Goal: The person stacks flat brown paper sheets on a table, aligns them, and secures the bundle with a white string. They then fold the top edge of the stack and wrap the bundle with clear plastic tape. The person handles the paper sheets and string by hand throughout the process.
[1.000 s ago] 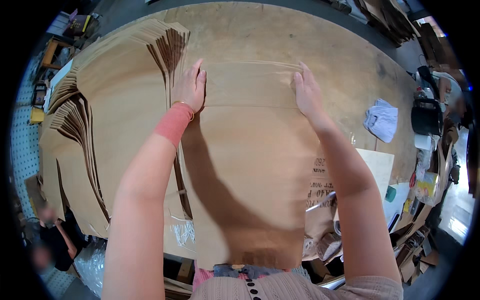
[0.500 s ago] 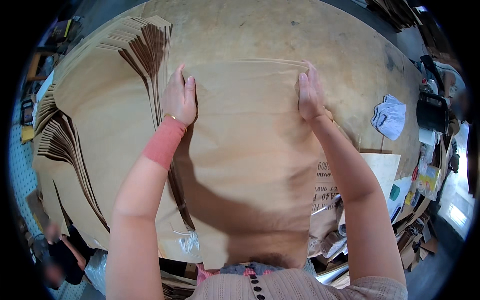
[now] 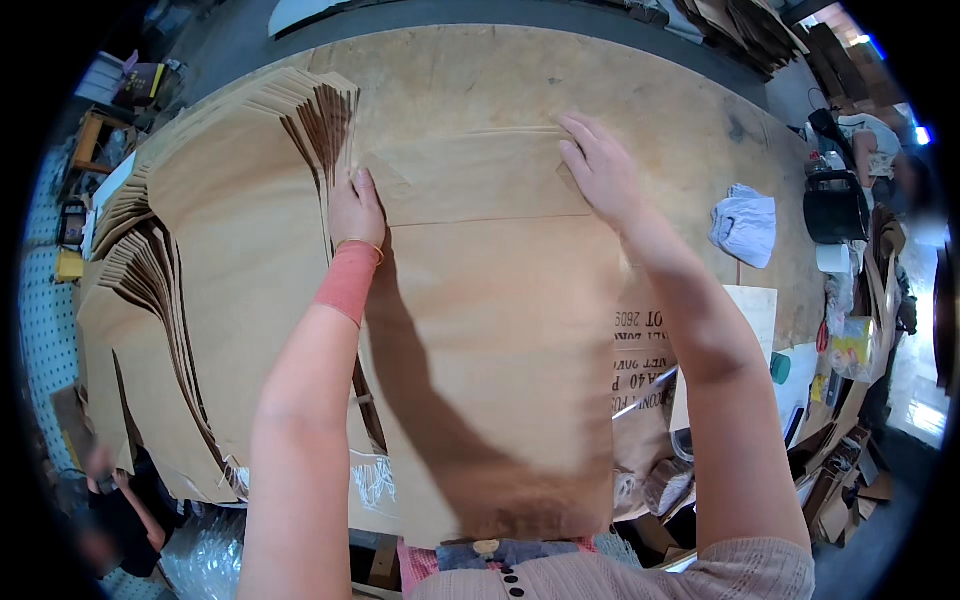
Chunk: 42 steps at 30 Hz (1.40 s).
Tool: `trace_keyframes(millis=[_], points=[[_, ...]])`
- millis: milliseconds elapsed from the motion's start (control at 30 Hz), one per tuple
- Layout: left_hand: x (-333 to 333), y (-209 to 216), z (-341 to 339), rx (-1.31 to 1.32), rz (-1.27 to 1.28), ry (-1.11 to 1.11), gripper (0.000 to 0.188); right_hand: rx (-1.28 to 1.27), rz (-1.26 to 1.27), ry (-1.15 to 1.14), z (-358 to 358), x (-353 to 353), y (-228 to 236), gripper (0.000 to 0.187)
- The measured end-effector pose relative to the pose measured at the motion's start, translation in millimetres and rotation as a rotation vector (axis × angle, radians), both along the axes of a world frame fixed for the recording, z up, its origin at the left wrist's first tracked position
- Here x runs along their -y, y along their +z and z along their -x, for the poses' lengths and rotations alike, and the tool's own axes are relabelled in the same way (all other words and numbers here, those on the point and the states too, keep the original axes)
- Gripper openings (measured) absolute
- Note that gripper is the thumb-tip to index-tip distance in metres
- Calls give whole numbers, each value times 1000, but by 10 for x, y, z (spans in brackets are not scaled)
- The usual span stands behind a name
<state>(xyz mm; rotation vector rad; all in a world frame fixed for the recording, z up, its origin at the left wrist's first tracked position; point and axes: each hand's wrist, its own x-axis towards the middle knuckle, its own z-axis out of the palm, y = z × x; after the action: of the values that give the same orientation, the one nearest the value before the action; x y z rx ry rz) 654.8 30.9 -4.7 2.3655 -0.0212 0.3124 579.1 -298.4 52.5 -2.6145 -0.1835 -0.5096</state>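
A large brown kraft paper sack point(image 3: 490, 320) lies flat in front of me, reaching from the middle of the table to my waist. A crosswise crease or edge now runs across its far part. My left hand point(image 3: 357, 212), with a red band on the wrist, rests against the sack's left edge, its fingers stretched out. My right hand point(image 3: 605, 175) is over the far right corner, fingers extended and thumb a little apart. Whether it pinches the paper there cannot be made out. Fanned stacks of brown paper sacks point(image 3: 240, 200) lie to the left, close to my left hand.
A folded white cloth point(image 3: 745, 226) lies on the wooden table point(image 3: 460, 75) at the right. Printed brown paper point(image 3: 640, 350) and a white sheet point(image 3: 752, 305) sit under my right forearm. A black container point(image 3: 836, 207) stands at the right edge. Another person point(image 3: 130, 500) is at the lower left.
My right hand has moved inward over the sack's far right corner. My left hand has slid nearer along the left edge. A crosswise line now shows more sharply on the far part.
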Motion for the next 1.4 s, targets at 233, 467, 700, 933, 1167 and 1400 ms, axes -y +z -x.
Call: trace_keyframes(millis=[233,467,700,933,1167,1400], points=[[-282,33,43,-225,224,-51,65,-136,-200,-92,121,-16,211,47],[-698,270,1335,-846,889,164,45,-302,-691,-565,2283,-234,-604,49],[-1060,93,1743,-1151,357,11,30,-735,-579,-707,2935,-638,-648,54],[-1391,-589,1977,-590,131,-23,43,-768,-337,-750,2753,-854,-568,48],[-1183,-51,2023,-901,393,114,48,-757,-304,-716,2799,-835,-494,41],[-1454,111,3054,-212,7,-267,44,-452,-524,-524,3328,-766,-411,29]])
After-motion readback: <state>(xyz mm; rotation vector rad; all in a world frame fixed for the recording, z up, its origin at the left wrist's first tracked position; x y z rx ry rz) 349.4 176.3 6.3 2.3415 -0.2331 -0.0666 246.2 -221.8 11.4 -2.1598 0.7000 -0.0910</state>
